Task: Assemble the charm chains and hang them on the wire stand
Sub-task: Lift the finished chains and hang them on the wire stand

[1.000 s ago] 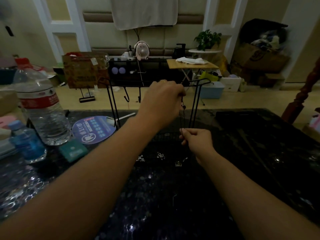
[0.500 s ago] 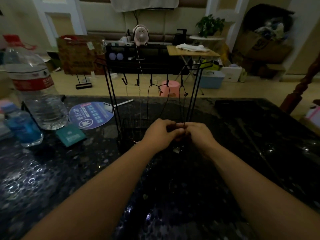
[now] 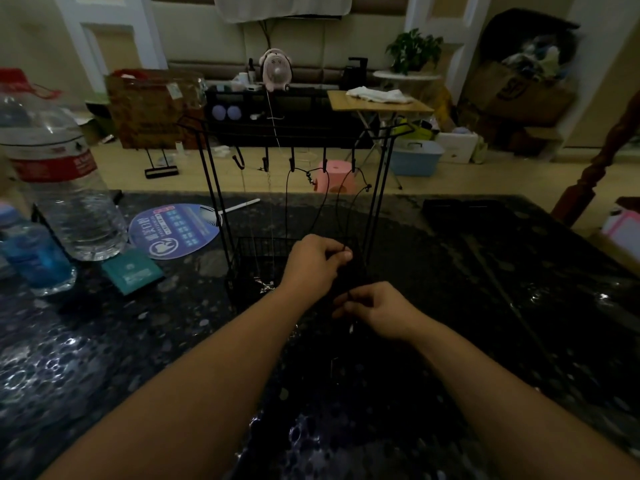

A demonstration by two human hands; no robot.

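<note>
Black cord hangs off the wire stand with left hand and right hand both pinching its lower end, so looks like charm-attaching time, next bit needs steady fingers threading it on.

I am at home, in a dim living room. My dark stone worktop faces a low media shelf with a small pink fan on it. Behind stand a potted plant, a folding table, a pink stool, storage bins and stacked cardboard boxes.
</note>
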